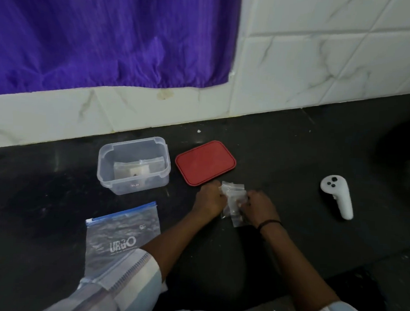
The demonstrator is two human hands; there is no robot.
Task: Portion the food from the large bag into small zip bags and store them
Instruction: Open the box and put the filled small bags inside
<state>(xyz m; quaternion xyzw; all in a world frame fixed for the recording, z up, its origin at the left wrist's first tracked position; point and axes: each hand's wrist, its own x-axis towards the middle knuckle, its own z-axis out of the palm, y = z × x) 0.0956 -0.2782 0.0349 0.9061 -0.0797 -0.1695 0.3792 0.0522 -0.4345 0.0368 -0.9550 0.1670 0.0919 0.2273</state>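
Plastic: small zip bags (233, 202) pinched between left hand (211, 199) and right hand (259, 207) — both grips clenched on them.
Container (133, 164): open, up-left of grips — left hand nearer.

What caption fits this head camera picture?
Both hands, left hand and right hand, grip small zip bags beside red lid.

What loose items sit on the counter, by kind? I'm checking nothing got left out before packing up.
Large zip bag: 1
Clear container: 1
Red lid: 1
White controller: 1
Bunch of small zip bags, held by both hands: 1
Total: 5
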